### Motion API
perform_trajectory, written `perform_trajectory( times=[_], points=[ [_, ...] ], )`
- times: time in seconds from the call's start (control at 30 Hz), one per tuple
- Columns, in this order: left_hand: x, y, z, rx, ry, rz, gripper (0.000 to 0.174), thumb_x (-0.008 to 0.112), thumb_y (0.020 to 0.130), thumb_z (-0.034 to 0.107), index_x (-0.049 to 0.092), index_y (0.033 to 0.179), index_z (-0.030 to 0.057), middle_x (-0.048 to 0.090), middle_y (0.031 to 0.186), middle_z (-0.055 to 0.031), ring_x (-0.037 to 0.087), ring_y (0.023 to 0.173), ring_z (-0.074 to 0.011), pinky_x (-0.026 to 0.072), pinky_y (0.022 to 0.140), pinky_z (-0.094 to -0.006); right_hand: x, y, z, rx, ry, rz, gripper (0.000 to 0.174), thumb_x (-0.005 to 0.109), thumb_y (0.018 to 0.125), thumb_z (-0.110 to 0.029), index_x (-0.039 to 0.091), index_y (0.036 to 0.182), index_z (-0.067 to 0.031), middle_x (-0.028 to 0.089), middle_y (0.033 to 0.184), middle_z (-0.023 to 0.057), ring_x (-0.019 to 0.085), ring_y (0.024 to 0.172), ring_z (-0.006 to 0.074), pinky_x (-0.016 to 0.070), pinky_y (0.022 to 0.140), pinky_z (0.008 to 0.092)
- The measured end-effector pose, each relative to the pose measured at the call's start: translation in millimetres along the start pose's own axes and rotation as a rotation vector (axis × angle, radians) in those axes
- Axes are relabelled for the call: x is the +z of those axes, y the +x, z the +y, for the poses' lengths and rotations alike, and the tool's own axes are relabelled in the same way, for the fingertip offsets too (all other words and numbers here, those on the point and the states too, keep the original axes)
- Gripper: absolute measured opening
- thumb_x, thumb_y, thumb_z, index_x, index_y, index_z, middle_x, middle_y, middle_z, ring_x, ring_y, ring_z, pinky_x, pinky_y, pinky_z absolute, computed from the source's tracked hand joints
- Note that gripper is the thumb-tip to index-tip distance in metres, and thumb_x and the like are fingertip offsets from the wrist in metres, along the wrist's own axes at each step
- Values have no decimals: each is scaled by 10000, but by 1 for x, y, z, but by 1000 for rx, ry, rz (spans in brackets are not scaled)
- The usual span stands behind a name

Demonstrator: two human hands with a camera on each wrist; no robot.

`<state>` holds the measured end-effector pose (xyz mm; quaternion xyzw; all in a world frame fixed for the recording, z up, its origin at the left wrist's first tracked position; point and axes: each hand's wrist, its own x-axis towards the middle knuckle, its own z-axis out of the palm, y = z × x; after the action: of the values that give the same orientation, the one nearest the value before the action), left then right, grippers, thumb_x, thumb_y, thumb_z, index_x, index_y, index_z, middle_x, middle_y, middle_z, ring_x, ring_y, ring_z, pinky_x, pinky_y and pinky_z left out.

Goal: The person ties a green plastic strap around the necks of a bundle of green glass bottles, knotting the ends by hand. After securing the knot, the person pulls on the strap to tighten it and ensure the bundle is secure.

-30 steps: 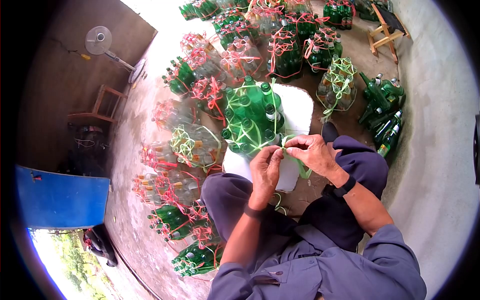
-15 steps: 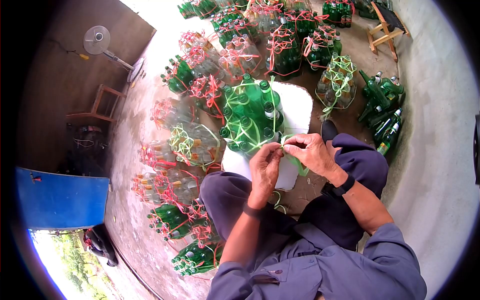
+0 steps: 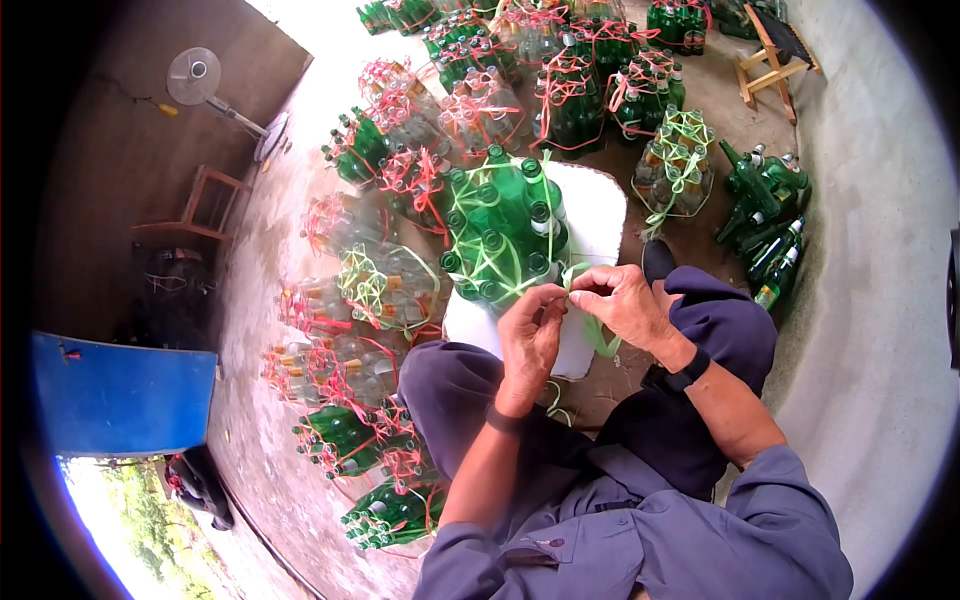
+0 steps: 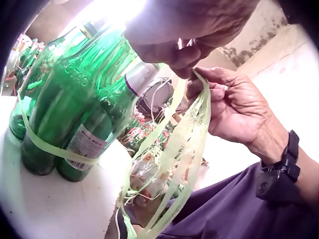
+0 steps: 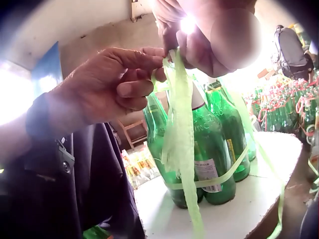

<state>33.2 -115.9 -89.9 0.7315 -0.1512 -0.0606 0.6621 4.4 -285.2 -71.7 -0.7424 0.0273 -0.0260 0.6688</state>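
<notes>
Green glass bottles (image 3: 500,225) stand in an upright cluster, with pale green plastic strap laced over their necks. Lower down, a band of the same strap (image 5: 227,175) runs around their sides. At the near corner of the cluster, my left hand (image 3: 532,338) pinches the strap between thumb and fingers. My right hand (image 3: 628,310) also pinches it, fingertips right beside the left ones. Loose lengths of strap (image 4: 187,134) hang down below both hands in the left wrist view. The spot between the fingertips is largely covered by the fingers.
The bottles stand on a white board (image 3: 598,205) before my knees. Bundles tied with red strap (image 3: 570,100) crowd the floor ahead and left. Loose green bottles (image 3: 765,190) lie by the right wall. A folding stool (image 3: 775,65) and a fan (image 3: 195,78) stand farther off.
Both hands stay almost in place, pinching the strap; the fingers shift slightly. The loose strap by the right hand moves a little. The bottles show no clear movement.
</notes>
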Motion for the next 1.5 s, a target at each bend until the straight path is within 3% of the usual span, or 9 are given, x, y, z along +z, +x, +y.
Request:
perform_trajectory(
  times=[0.17, 0.37, 0.47, 0.63, 0.73, 0.77, 0.87, 0.93, 1.5],
  points=[
    [2, -1, 1, 159, 317, 47, 123, 688, 896, -3, 670, 1017, 12, 673, 796, -66, 554, 580, -86, 453, 539, -250, 4, 1, 9, 78, 81, 14, 126, 686, 878, -77, 720, 897, 44, 668, 732, -5, 567, 724, 36, 492, 652, 233],
    [4, -3, 8, 180, 335, 99, 88, 703, 887, 27, 671, 966, 49, 614, 635, -21, 528, 559, -58, 431, 516, -250, 9, 1, 11, 169, 153, 24, 143, 686, 889, -98, 724, 892, 39, 667, 738, -18, 553, 710, 26, 474, 625, 232],
    [0, -3, 10, 126, 331, 81, 129, 730, 866, 13, 665, 977, 20, 676, 791, -79, 564, 535, -121, 454, 514, -277, 10, 1, 8, 99, 95, 35, 144, 675, 897, -100, 723, 889, 35, 670, 721, -8, 547, 704, 23, 474, 622, 243],
    [-6, 0, 11, 95, 231, 18, 94, 657, 888, -22, 665, 963, 34, 587, 660, 10, 502, 568, -55, 398, 527, -222, 2, 3, 7, -253, -155, 272, 113, 672, 887, -16, 712, 991, 3, 677, 877, 39, 578, 712, 71, 478, 630, 245],
    [-9, 3, 19, 34, 165, -78, 93, 625, 901, -32, 662, 966, 23, 595, 705, 5, 511, 595, -57, 404, 547, -219, -9, -1, -12, -302, -161, 141, 185, 667, 862, 41, 703, 1034, -15, 670, 994, 60, 594, 756, 85, 484, 656, 248],
    [-11, 3, 20, -9, 143, -128, 93, 611, 908, -34, 661, 967, 18, 604, 734, -1, 521, 616, -59, 413, 561, -221, -10, 1, -11, -327, -152, 82, 209, 661, 839, 54, 683, 1040, -3, 679, 1035, 101, 654, 748, 207, 529, 699, 324],
    [-12, 2, 21, -96, 27, -182, 101, 599, 914, -34, 657, 985, 7, 620, 802, -4, 535, 650, -67, 432, 586, -227, -6, 5, -3, -523, -261, 5, 231, 653, 817, 68, 677, 1036, -2, 681, 1019, 121, 670, 818, 282, 537, 736, 347],
    [-12, 2, 19, -143, -52, -172, 98, 600, 918, -32, 656, 989, 6, 625, 828, -4, 542, 664, -70, 439, 598, -225, -6, 3, -4, -488, -242, -40, 239, 641, 803, 75, 673, 1029, 2, 672, 978, 135, 661, 854, 326, 537, 747, 366],
    [-9, 0, 10, -213, -97, -81, 65, 613, 944, 8, 647, 1000, 10, 630, 815, 4, 536, 651, -59, 432, 588, -212, -6, 0, -1, -261, -306, -58, 127, 712, 839, -58, 685, 955, -16, 697, 873, 120, 684, 789, 262, 534, 702, 344]
  ],
)
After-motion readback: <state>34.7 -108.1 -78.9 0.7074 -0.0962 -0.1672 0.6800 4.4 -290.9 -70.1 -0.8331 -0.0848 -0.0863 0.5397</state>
